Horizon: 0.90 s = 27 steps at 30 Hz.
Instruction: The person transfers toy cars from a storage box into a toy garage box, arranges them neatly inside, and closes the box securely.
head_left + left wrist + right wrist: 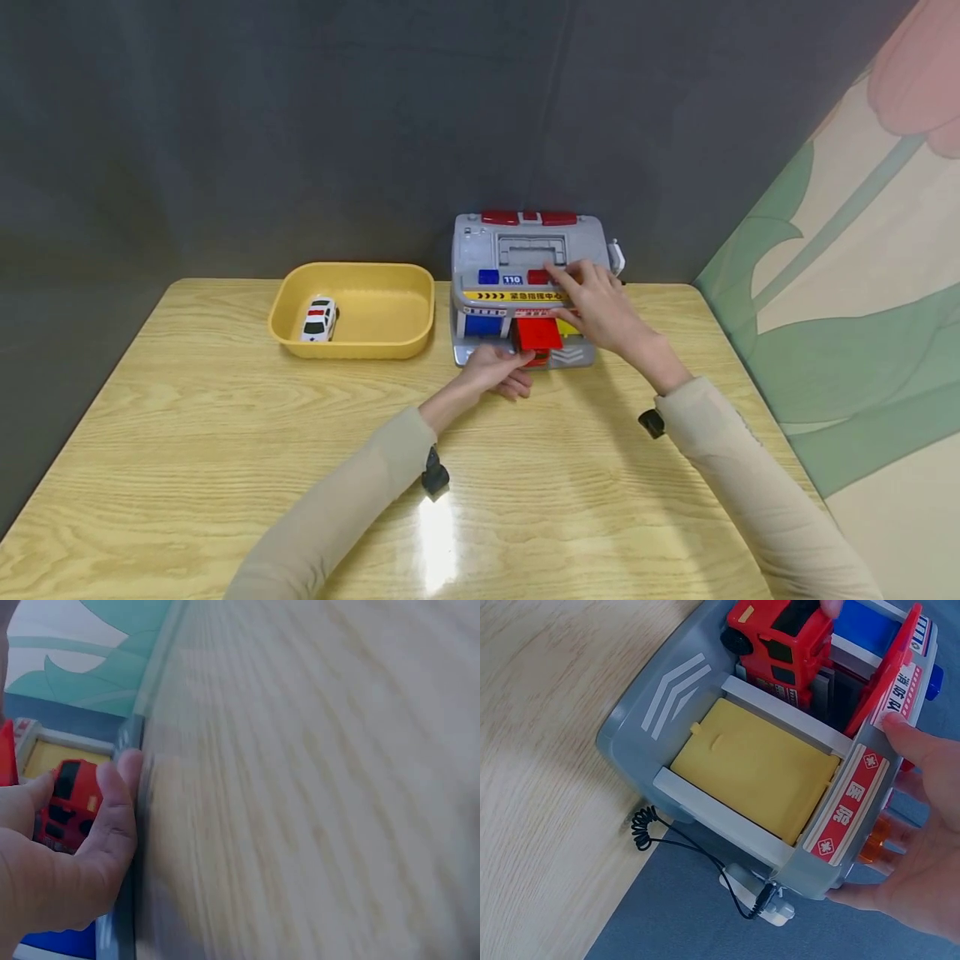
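My left hand (pixel 495 371) pinches a red toy fire truck (pixel 786 645) by its rear, in front of the middle bay of a grey toy emergency station (pixel 476 242). In the left wrist view, thumb and fingers lie on both sides of the truck (pixel 73 796). The bay's red door (pixel 538 334) is swung up above it. My right hand (pixel 600 308) grips the station's front roof edge, thumb on the sign by the red door and fingers over the top. A yellow door (pixel 754 769) and a blue door (pixel 483 326) flank that bay, both down.
Left of the station stands a yellow plastic tub (pixel 382 346) with a white toy police car (pixel 318 319) inside. A white handset (pixel 754 896) on a coiled black cord hangs at the station's side. Dark cloth (pixel 337 150) rises behind the wooden table (pixel 225 458); a painted wall (pixel 862 333) borders the right.
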Each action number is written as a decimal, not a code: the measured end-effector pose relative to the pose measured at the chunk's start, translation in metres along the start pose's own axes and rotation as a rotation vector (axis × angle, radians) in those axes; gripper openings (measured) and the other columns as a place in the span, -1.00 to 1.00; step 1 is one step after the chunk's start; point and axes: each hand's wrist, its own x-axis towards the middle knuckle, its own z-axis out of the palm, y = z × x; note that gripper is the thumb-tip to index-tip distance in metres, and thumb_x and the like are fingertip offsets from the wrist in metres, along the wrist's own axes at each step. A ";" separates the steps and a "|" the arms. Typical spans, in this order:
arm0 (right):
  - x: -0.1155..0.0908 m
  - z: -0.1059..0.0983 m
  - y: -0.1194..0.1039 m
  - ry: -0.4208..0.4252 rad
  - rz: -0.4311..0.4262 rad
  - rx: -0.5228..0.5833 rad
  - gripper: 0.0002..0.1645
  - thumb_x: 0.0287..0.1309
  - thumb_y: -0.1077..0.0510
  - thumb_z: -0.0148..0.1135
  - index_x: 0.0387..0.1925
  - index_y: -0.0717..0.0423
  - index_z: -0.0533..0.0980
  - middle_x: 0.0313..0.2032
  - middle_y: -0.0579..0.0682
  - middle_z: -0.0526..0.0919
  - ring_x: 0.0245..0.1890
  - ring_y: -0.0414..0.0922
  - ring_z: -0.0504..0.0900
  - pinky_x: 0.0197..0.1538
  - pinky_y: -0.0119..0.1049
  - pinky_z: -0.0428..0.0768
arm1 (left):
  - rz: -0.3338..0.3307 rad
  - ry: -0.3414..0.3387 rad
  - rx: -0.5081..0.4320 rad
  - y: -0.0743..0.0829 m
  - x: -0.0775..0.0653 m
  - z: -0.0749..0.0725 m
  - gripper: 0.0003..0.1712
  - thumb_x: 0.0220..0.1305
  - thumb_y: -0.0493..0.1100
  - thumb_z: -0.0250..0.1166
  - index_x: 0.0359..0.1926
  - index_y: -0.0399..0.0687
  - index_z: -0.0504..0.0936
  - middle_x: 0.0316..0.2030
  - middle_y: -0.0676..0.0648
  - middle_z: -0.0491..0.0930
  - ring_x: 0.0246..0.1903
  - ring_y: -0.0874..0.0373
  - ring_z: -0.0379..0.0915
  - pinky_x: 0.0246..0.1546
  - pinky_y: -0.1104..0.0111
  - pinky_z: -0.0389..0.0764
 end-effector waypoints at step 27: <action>0.000 0.001 0.002 0.014 -0.022 -0.001 -0.18 0.19 0.02 0.33 0.40 0.17 0.24 0.06 0.31 0.32 0.04 0.25 0.31 0.16 0.32 0.29 | -0.097 -0.100 -0.102 0.008 0.011 -0.017 -0.54 0.50 -0.06 0.01 0.06 -0.42 0.54 -0.21 -0.24 0.70 -0.38 0.06 0.68 -0.49 0.32 0.66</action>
